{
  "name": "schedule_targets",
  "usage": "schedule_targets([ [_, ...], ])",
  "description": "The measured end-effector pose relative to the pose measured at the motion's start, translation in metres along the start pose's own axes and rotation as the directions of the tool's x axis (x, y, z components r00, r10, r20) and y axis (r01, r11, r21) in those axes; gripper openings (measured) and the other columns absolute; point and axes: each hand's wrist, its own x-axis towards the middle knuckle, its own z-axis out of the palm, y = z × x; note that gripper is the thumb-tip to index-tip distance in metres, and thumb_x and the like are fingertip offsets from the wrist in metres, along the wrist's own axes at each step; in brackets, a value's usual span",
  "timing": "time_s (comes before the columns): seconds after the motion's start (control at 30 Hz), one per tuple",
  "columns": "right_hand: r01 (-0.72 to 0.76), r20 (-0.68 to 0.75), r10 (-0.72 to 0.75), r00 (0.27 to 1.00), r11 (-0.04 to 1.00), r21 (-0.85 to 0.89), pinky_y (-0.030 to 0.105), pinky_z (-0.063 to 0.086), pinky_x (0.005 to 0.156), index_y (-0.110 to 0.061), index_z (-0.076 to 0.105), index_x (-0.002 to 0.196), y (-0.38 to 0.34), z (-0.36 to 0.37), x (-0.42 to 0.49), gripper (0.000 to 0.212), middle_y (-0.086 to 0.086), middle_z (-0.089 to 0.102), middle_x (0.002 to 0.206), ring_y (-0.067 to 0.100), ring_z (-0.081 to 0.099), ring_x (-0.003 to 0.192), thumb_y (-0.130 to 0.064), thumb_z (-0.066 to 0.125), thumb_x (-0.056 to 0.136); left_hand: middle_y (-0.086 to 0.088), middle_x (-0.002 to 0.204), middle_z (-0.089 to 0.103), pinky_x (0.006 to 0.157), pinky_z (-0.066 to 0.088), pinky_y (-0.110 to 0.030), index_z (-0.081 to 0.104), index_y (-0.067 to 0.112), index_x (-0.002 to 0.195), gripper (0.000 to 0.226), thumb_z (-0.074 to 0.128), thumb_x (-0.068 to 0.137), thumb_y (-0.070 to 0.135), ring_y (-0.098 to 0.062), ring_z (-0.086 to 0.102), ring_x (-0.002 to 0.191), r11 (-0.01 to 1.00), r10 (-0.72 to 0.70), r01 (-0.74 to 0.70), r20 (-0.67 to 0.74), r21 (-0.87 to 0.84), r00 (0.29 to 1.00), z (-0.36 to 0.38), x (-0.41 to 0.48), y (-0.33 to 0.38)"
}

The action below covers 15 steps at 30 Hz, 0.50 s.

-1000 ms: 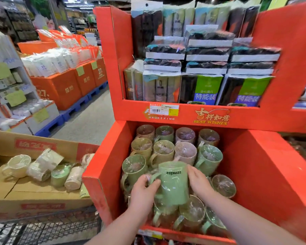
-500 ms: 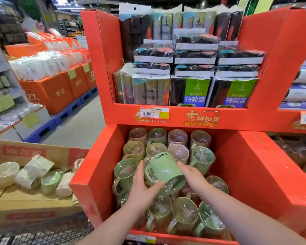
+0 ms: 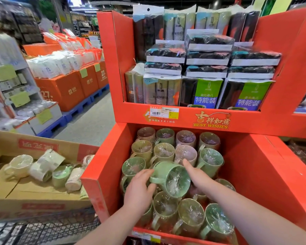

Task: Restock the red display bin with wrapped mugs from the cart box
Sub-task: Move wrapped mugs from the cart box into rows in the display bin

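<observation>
Mugs fill most of the red display bin (image 3: 102,175) at the lower centre of the frame, standing mouth-up in rows under their clear wrap, and one more green mug (image 3: 170,177) is on its way in, tipped so its film-covered mouth faces the person and its handle points to the left. The left hand (image 3: 140,190) is closed around the handle side, fingers curled on the mug; the right hand (image 3: 196,175) lies flat and open against the opposite wall, steadying it, not clamping. To do this step well, I judge the mug should be righted before it goes down, mouth up like its neighbours, and lowered into the gap that seems to sit directly beneath it in the middle rows; how deep that gap is I cannot tell, since the mug and hands cover it. The wrap looks slippery, so a firm hold on the handle matters, and the handle is best turned to nest beside the others instead of jamming against a rim. More wrapped mugs (image 3: 48,167) lie loose in the cart box (image 3: 42,206) at the lower left, so the restocking is not finished.
</observation>
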Motion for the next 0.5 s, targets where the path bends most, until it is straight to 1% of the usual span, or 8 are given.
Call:
schedule_targets([
  [0.07, 0.026, -0.014, -0.028, 1.000, 0.996, -0.091, 0.042, 0.044, 0.102, -0.011, 0.042, 0.140, -0.001, -0.001, -0.003, 0.081, 0.011, 0.047, 0.141, 0.029, 0.050, 0.123, -0.071, 0.027, 0.087, 0.008, 0.138, 0.048, 0.106, 0.029, -0.022, 0.051, 0.024, 0.134, 0.044, 0.055, 0.090, 0.019, -0.009, 0.042, 0.128, 0.998, -0.044, 0.044, 0.018, -0.036, 0.999, 0.002, -0.001, -0.003],
  [0.17, 0.107, -0.030, -0.113, 0.993, 0.982, -0.158, 0.037, 0.031, 0.109, -0.008, 0.039, 0.142, -0.001, -0.003, -0.006, 0.075, 0.011, 0.039, 0.148, 0.027, 0.038, 0.135, -0.063, 0.026, 0.093, 0.005, 0.127, 0.057, 0.097, 0.044, -0.030, 0.057, 0.025, 0.128, 0.039, 0.057, 0.089, 0.022, -0.013, 0.055, 0.113, 0.987, -0.122, 0.125, 0.033, -0.099, 0.992, 0.005, -0.003, -0.003],
  [0.23, 0.204, -0.012, -0.211, 0.977, 0.958, -0.203, 0.034, 0.029, 0.109, -0.011, 0.043, 0.140, -0.001, -0.004, -0.006, 0.066, 0.007, 0.042, 0.147, 0.023, 0.039, 0.135, -0.058, 0.029, 0.095, 0.004, 0.100, 0.067, 0.072, 0.050, -0.030, 0.062, 0.025, 0.122, 0.033, 0.058, 0.089, 0.026, -0.013, 0.063, 0.082, 0.968, -0.184, 0.189, 0.042, -0.162, 0.982, 0.007, -0.001, -0.003],
  [0.27, 0.261, 0.002, -0.267, 0.964, 0.941, -0.217, 0.032, 0.029, 0.108, -0.014, 0.045, 0.139, -0.001, -0.004, -0.007, 0.060, 0.004, 0.044, 0.146, 0.020, 0.040, 0.134, -0.054, 0.033, 0.096, 0.007, 0.082, 0.066, 0.057, 0.044, -0.026, 0.064, 0.025, 0.117, 0.029, 0.059, 0.089, 0.028, -0.009, 0.058, 0.063, 0.955, -0.211, 0.217, 0.051, -0.200, 0.976, 0.008, -0.001, -0.004],
  [0.3, 0.309, 0.018, -0.313, 0.950, 0.925, -0.223, 0.030, 0.029, 0.107, -0.017, 0.045, 0.139, -0.001, -0.005, -0.007, 0.054, 0.001, 0.044, 0.145, 0.017, 0.040, 0.133, -0.049, 0.036, 0.097, 0.009, 0.069, 0.061, 0.050, 0.037, -0.023, 0.065, 0.024, 0.113, 0.025, 0.060, 0.089, 0.029, -0.006, 0.048, 0.050, 0.940, -0.239, 0.248, 0.064, -0.233, 0.969, 0.010, 0.000, -0.004],
  [0.33, 0.343, 0.040, -0.343, 0.939, 0.912, -0.227, 0.028, 0.028, 0.107, -0.019, 0.043, 0.140, 0.000, -0.006, -0.006, 0.051, -0.001, 0.043, 0.146, 0.015, 0.039, 0.133, -0.046, 0.041, 0.097, 0.010, 0.062, 0.057, 0.047, 0.033, -0.022, 0.066, 0.023, 0.109, 0.022, 0.061, 0.089, 0.029, -0.005, 0.042, 0.045, 0.924, -0.264, 0.275, 0.078, -0.265, 0.961, 0.011, 0.001, -0.005],
  [0.4, 0.405, 0.109, -0.390, 0.914, 0.875, -0.264, 0.029, 0.026, 0.110, -0.025, 0.034, 0.145, 0.001, -0.009, -0.003, 0.059, -0.003, 0.032, 0.152, 0.014, 0.033, 0.137, -0.045, 0.052, 0.092, 0.009, 0.058, 0.055, 0.046, 0.031, -0.021, 0.067, 0.022, 0.102, 0.016, 0.061, 0.089, 0.030, -0.006, 0.039, 0.043, 0.891, -0.304, 0.324, 0.111, -0.318, 0.946, 0.013, 0.001, -0.004],
  [0.5, 0.455, 0.255, -0.383, 0.888, 0.816, -0.357, 0.032, 0.020, 0.116, -0.030, 0.015, 0.150, 0.002, -0.009, -0.003, 0.091, -0.004, 0.013, 0.157, 0.014, 0.018, 0.143, -0.044, 0.070, 0.080, 0.009, 0.061, 0.055, 0.046, 0.031, -0.022, 0.064, 0.019, 0.092, 0.012, 0.060, 0.091, 0.030, -0.006, 0.043, 0.047, 0.864, -0.348, 0.372, 0.133, -0.339, 0.928, 0.014, 0.002, -0.002],
])
